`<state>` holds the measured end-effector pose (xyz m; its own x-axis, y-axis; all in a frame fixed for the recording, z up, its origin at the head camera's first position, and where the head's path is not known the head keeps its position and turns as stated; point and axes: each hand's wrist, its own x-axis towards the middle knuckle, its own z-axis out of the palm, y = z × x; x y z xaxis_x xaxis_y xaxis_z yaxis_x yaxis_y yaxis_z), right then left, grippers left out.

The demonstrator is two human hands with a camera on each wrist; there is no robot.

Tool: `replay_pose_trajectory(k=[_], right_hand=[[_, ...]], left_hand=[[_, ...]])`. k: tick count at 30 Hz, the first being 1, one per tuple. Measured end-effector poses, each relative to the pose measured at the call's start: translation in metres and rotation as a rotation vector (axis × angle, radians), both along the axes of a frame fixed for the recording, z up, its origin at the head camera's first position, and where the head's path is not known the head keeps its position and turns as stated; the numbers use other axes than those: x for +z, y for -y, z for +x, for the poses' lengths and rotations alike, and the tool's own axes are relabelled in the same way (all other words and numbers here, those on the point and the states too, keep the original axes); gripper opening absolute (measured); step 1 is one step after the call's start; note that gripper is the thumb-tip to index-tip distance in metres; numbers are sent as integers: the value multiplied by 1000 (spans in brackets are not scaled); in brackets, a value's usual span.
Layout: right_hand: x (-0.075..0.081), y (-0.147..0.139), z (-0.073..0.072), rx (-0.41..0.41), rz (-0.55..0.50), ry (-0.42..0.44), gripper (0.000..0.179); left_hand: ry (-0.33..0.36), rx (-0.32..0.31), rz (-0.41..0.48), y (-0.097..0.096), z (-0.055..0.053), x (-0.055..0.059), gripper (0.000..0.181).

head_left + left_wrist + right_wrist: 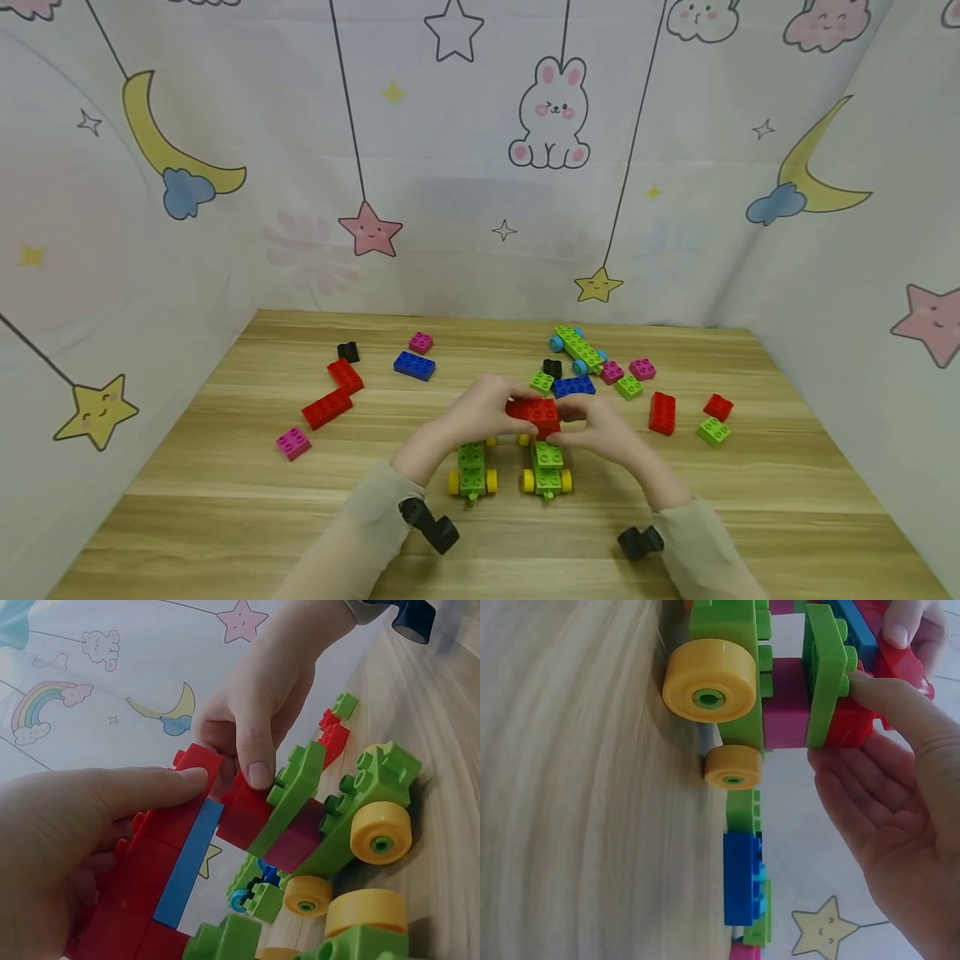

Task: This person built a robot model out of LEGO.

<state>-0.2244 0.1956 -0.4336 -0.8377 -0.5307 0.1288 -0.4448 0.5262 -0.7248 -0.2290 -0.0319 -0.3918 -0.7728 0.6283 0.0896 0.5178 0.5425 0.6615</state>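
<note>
Two green toy car bases with yellow wheels, a left one (472, 477) and a right one (548, 477), stand side by side under a raised toy-brick structure. My left hand (489, 407) grips a row of red bricks (142, 862), thumb on their studded side, with a blue brick (187, 862) joined beneath. A red brick (244, 814) at the right end is pinched by my right hand (597, 427), its thumb and fingers on opposite sides. Under that brick sit a green plate (825, 682) and a magenta brick (785, 705), stacked on the right car base.
Behind the hands lies a green base with blue wheels (577, 348), among loose blue, green, pink and black bricks. Red bricks (327, 409) and a pink brick (293, 443) lie to the left. On the right are a red brick (662, 413) and a green brick (713, 431). A patterned curtain (450, 167) closes the back.
</note>
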Motion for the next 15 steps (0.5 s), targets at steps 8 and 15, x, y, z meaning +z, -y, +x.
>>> replay_pose_trajectory(k=[8,15], right_hand=[[1,7,0,35,-32,10,30],[1,9,-1,40,-43,9,30]], left_hand=[[-20,-34,8,0,-1,-1,43],[-19,-36,5,-1,1,1,43]])
